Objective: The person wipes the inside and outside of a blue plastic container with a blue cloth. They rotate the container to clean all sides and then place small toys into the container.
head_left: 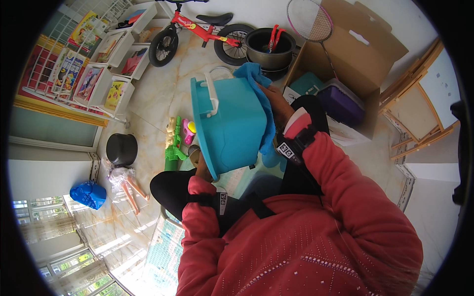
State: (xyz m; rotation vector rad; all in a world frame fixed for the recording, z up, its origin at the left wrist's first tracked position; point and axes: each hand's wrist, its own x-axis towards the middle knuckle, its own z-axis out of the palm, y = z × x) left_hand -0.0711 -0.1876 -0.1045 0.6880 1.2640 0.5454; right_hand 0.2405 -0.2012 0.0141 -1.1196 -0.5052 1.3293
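Note:
A teal plastic storage bin (231, 125) is tilted sideways above my lap, its rim to the left and its base to the right. A white handle (212, 94) is fitted on the side facing up. My left hand (203, 168) grips the bin at its near rim corner, with the fingers mostly hidden behind it. Against the base, my right hand (277, 103) holds a blue cloth (255, 74) that drapes down along that face. The inside of the bin is turned away from view.
Beyond the bin stand a red balance bike (200, 31), a metal pot (270, 48) and an open cardboard box (363, 63) with a badminton racket (311, 22). Leftward lie a green toy gun (174, 148), a doll (124, 181), a black pot (122, 149) and a book rack (103, 63).

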